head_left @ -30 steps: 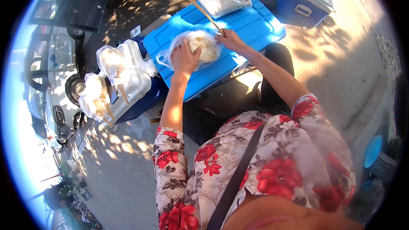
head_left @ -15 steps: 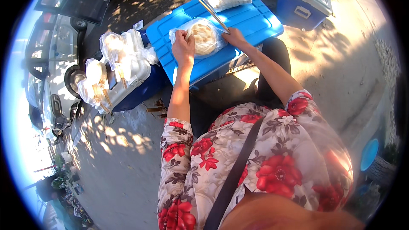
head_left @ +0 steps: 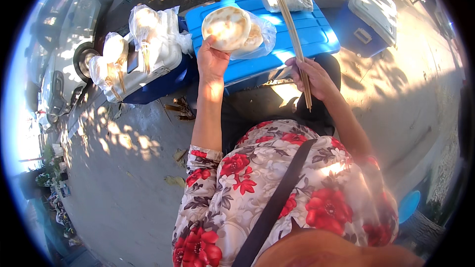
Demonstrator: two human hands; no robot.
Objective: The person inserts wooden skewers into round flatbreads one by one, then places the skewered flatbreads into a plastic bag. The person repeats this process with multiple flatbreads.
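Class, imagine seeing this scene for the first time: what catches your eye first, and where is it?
The blue lid stands out first, at upper middle. In view over it, the left hand holds a round, pale flatbread; to the right, the right hand holds long thin sticks. Below, the red-flowered shirt fills the lower middle.

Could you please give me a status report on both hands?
Left hand holding flatbread over blue box. Right hand gripping sticks. Clear bag with bread, partly hidden by flatbread.
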